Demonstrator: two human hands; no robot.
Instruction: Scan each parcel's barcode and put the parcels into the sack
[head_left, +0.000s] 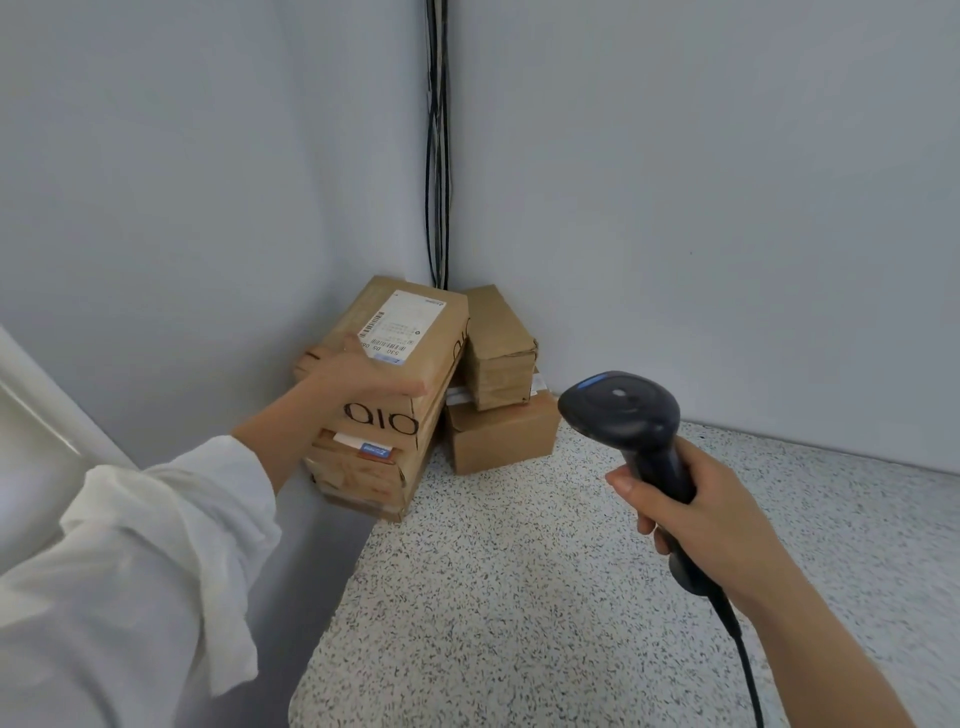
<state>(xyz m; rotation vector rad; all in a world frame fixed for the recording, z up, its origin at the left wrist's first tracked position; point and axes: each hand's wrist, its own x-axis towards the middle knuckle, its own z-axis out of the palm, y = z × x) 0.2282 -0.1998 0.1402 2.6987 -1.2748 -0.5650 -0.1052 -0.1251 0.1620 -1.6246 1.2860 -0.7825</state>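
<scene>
Parcel (441, 335) edge in left hand (358, 379), scanner (623, 410) apart

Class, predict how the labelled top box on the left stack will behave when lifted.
The labelled box probably stays stiff: its cardboard edges look straight. The left hand holds only its near end, so the far end could dip. It tops a stack, so a push might slide it off.
</scene>
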